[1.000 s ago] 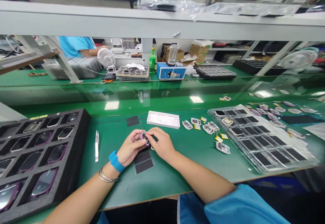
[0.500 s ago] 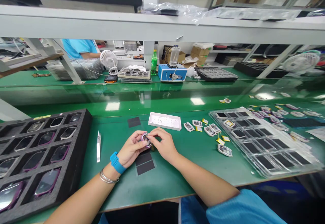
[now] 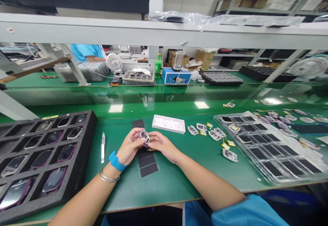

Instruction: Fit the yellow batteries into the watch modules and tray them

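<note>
An opened smartwatch case (image 3: 145, 136) with a purple edge and bare electronics inside is held above the green bench. My left hand (image 3: 132, 144) is closed around its left side, thumb on the near edge. The fingers of my right hand (image 3: 161, 145) are closed at its lower right edge; whether they also pinch a small part is hidden. Beneath the hands lie black rectangular sheets (image 3: 149, 169) on a clear backing. Just beyond is a white shallow box (image 3: 169, 123) with tiny dark bits in it. Tweezers (image 3: 103, 147) lie to the left.
A black foam tray (image 3: 84, 151) with watches in its slots fills the left. On the right are opened watch cases (image 3: 230, 155) with yellow-edged batteries (image 3: 225, 145) and a clear plastic tray (image 3: 266, 178) of black pieces. A blue machine (image 3: 176, 75) stands behind; a person's blue sleeve (image 3: 87, 51) shows beyond.
The smartwatch case has tilted so its inside shows more. My right fingers have shifted from its upper face to its lower right edge. The whole view has shifted slightly.
</note>
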Demonstrator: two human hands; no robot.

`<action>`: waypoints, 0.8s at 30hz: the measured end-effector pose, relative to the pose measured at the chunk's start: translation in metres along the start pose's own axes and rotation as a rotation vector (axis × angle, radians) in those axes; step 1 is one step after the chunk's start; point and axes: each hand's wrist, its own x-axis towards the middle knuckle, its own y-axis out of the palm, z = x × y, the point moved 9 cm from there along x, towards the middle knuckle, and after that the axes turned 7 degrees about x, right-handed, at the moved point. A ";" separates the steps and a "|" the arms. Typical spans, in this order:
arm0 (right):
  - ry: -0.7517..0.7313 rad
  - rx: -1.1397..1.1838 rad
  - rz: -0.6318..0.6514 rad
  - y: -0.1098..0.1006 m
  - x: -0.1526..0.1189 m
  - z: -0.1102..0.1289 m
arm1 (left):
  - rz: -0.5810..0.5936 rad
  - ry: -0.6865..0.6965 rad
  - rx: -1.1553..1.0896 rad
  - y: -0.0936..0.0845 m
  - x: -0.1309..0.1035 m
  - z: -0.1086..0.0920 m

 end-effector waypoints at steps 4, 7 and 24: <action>0.085 -0.014 0.026 0.000 -0.001 -0.006 | -0.027 0.021 0.025 -0.002 0.001 -0.001; 0.089 -0.071 0.005 -0.005 -0.001 -0.005 | -0.049 0.028 0.016 -0.004 0.003 -0.001; 0.090 -0.106 -0.119 -0.013 -0.002 0.007 | -0.093 0.040 0.034 -0.012 0.009 0.002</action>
